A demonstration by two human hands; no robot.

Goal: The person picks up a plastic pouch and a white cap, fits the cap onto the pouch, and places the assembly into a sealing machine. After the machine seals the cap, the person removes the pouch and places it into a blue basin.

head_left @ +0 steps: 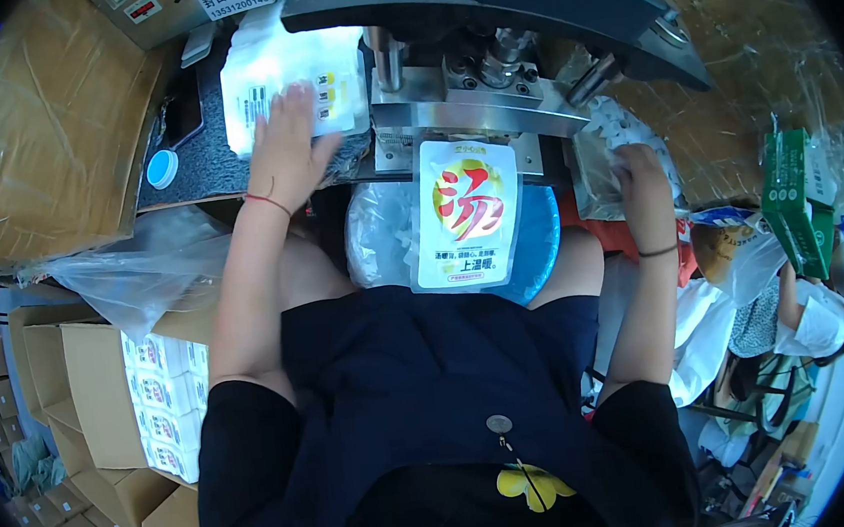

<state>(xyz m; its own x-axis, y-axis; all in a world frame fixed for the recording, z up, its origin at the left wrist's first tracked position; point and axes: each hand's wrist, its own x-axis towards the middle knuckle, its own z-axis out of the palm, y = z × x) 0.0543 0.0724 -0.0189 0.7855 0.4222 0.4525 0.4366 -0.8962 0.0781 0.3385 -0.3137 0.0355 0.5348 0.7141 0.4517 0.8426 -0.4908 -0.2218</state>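
My left hand (291, 146) lies with fingers stretched out on a stack of white printed pouches (241, 89) left of the press. A white pouch with red characters and a yellow disc (468, 214) hangs with its upper end at the metal jaw of the sealing press (479, 116). Neither hand touches that pouch. On the right, my right hand (643, 189) has its fingers bent down at a clear container (595, 173) beside crumpled white plastic (626, 125). Whatever its fingertips hold is too small to make out. Below the hanging pouch, a blue basin (537, 238) rests at my lap.
A blue-and-white cap (162, 169) and a dark phone (183, 116) lie left of the pouch stack. An open carton (102, 392) holds packed white pouches (164, 407) at lower left. Cardboard walls flank the press. A seated person (808, 315) and a green box (788, 196) are at right.
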